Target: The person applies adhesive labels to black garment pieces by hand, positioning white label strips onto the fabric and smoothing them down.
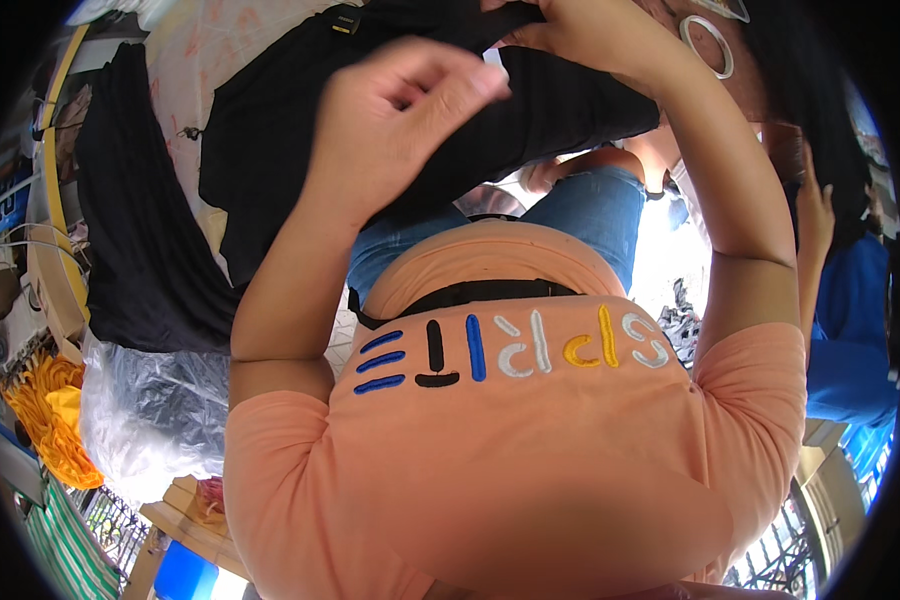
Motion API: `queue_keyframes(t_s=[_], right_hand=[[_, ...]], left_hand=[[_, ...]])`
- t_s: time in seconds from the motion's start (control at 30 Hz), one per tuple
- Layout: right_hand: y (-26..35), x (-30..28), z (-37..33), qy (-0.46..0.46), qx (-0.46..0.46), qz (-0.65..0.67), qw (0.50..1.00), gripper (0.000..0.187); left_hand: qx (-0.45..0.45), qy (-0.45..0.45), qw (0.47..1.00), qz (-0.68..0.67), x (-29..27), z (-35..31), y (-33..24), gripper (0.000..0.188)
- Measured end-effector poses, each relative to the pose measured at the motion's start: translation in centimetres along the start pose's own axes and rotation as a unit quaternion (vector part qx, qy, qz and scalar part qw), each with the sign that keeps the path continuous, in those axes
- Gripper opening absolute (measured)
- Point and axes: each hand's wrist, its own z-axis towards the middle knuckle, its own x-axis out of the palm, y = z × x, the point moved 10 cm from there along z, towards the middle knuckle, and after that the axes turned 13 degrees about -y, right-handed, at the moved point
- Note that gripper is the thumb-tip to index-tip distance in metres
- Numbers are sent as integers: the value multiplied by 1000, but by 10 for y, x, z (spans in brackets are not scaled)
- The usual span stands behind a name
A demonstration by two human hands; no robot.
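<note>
“One broad spread outranks the rest: the black garment (550, 110) at twelve o'clock, across a pale work surface (185, 90), its near edge by the denim-clad thighs (595, 215).”

“Why so close?”

“Probably to keep it within easy reach of both arms.”

“And the next largest?”

“Another black cloth (140, 220), between nine and ten, hanging in long folds, perhaps kept aside to free the middle. At eight sits a clear plastic bag (150, 410), then, farther out, an orange bundle (50, 420); both look parked clear of the elbows.”

“The hands?”

“Left hand (395, 140) just before twelve, raised over the garment and blurred, fingers curled, thumb reaching toward one o'clock. I can't tell whether it grips anything. Right hand (580, 35) at about one, thumb and fingers together on a lifted fold of the garment, likely to steady it, though the upper rim cuts some fingers off.”

“Anything smaller?”

“A white ring (728, 55) between one and two, beyond the right forearm, maybe to stay handy. Smallest, a white slip (496, 62) beside the left thumb's tip; touching or apart, I can't say.”
</note>
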Motion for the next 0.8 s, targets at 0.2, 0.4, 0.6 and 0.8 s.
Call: queue_keyframes(t_s=[0.2,0.4,0.6,0.8], right_hand=[[73,-24,-7,-113,-178,2,978,23],[96,-101,5,-258,-194,-227,919,20],[19,-56,-39,-148,-151,-167,963,23],[-2,-28,-67,-222,-28,32,974,26]], left_hand=[[-301,13,843,-446,15,19,66,47],[107,-289,922,-234,-99,130,-76,22],[12,-201,949,-241,-34,96,-22,41],[-227,-238,905,-270,2,18,84,43]])
